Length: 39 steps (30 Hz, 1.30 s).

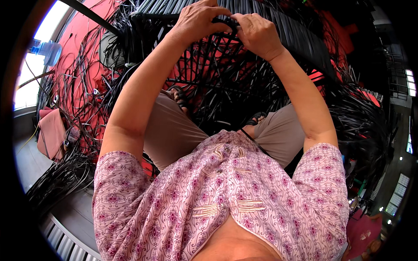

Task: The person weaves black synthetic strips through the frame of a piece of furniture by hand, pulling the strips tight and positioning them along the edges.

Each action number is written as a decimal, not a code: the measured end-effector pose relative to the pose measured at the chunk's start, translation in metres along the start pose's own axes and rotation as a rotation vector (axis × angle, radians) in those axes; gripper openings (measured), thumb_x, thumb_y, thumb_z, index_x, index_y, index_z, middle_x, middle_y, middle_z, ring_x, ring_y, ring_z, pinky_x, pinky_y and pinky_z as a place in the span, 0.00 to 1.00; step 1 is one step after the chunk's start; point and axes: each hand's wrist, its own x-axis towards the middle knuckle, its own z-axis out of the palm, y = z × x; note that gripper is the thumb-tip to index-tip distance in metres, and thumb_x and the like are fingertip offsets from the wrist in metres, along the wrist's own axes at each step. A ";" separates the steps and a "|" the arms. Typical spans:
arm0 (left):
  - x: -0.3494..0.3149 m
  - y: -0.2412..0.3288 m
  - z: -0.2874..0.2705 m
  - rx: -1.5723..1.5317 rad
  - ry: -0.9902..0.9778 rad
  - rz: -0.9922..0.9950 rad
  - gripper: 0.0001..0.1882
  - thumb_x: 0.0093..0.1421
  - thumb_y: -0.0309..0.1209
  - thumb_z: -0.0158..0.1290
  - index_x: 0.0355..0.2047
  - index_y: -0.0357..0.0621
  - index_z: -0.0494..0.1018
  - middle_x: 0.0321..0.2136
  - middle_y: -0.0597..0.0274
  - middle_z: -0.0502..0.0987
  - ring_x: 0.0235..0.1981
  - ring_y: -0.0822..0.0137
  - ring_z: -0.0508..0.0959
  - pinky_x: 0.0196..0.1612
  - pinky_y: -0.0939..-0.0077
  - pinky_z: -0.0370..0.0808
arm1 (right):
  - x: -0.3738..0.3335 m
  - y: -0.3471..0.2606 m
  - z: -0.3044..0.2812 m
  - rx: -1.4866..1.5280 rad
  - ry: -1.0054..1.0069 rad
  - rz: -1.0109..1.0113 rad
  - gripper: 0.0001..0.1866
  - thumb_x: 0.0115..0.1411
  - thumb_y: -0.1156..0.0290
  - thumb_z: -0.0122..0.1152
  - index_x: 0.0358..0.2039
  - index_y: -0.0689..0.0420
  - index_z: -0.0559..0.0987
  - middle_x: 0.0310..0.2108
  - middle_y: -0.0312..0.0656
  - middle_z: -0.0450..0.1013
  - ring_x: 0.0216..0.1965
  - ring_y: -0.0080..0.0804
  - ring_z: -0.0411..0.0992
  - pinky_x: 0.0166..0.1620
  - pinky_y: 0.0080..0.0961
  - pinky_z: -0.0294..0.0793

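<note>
While seated, both hands, left hand (198,19) and right hand (257,32), grip black strips (224,24) on the woven frame (226,74).

Single head-worn fisheye view, looking steeply down over the wearer's chest and lap; patterned blouse (222,204) fills the lower frame, very close. Both hands sit at top centre, at arm's reach. Straight edges bend toward the dark rim; window (37,52) at upper left.

Fingertips of both hands (228,24) buried in black strips (226,65) — left hand's (198,19) top beyond the frame edge.
</note>
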 end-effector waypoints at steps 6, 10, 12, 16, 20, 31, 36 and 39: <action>0.004 0.002 0.013 0.090 0.042 0.057 0.15 0.57 0.44 0.65 0.39 0.51 0.85 0.29 0.63 0.73 0.33 0.61 0.78 0.36 0.66 0.73 | -0.012 0.003 0.003 -0.037 0.025 0.042 0.20 0.61 0.66 0.66 0.52 0.59 0.77 0.30 0.37 0.75 0.33 0.36 0.77 0.38 0.32 0.78; 0.000 0.003 0.018 0.082 0.071 0.039 0.18 0.56 0.50 0.65 0.41 0.55 0.87 0.28 0.67 0.69 0.33 0.64 0.76 0.36 0.66 0.72 | -0.044 0.002 -0.013 0.138 0.098 0.330 0.26 0.59 0.60 0.70 0.56 0.53 0.76 0.46 0.39 0.78 0.50 0.37 0.75 0.55 0.37 0.72; 0.000 0.002 0.022 0.088 0.078 0.046 0.18 0.56 0.50 0.65 0.40 0.55 0.86 0.30 0.67 0.71 0.35 0.63 0.77 0.38 0.66 0.73 | -0.071 0.006 -0.024 0.023 0.066 0.326 0.28 0.57 0.60 0.72 0.56 0.53 0.76 0.47 0.39 0.78 0.51 0.37 0.75 0.56 0.37 0.71; 0.005 0.003 0.021 0.133 0.072 0.168 0.19 0.57 0.46 0.66 0.43 0.50 0.84 0.37 0.65 0.75 0.42 0.60 0.77 0.47 0.65 0.73 | -0.085 0.011 -0.027 -0.017 0.043 0.318 0.28 0.52 0.64 0.76 0.54 0.52 0.78 0.48 0.37 0.78 0.51 0.37 0.76 0.56 0.36 0.72; 0.016 0.027 0.030 0.070 0.016 0.303 0.22 0.56 0.41 0.66 0.50 0.48 0.79 0.49 0.62 0.77 0.50 0.57 0.76 0.54 0.64 0.71 | -0.085 0.028 -0.026 0.011 -0.002 0.287 0.26 0.52 0.68 0.75 0.52 0.51 0.80 0.47 0.37 0.78 0.48 0.38 0.78 0.55 0.36 0.75; 0.036 0.019 0.043 -0.008 -0.095 0.281 0.18 0.58 0.38 0.64 0.46 0.42 0.82 0.43 0.60 0.83 0.47 0.55 0.82 0.51 0.63 0.78 | -0.083 0.036 -0.026 -0.110 0.001 0.114 0.19 0.57 0.72 0.69 0.50 0.57 0.80 0.43 0.43 0.80 0.45 0.38 0.81 0.51 0.33 0.80; 0.037 0.012 0.044 -0.050 -0.083 0.352 0.15 0.61 0.36 0.62 0.45 0.41 0.83 0.41 0.59 0.84 0.44 0.56 0.83 0.48 0.65 0.80 | -0.083 0.041 -0.026 -0.014 -0.010 0.151 0.18 0.57 0.72 0.69 0.49 0.56 0.82 0.41 0.42 0.82 0.44 0.38 0.81 0.50 0.32 0.81; 0.036 0.015 0.043 -0.077 -0.086 0.342 0.13 0.61 0.35 0.62 0.43 0.41 0.83 0.40 0.58 0.84 0.42 0.56 0.84 0.47 0.66 0.80 | -0.081 0.039 -0.034 0.071 -0.042 0.195 0.18 0.57 0.71 0.70 0.49 0.55 0.82 0.43 0.41 0.82 0.45 0.38 0.81 0.49 0.32 0.81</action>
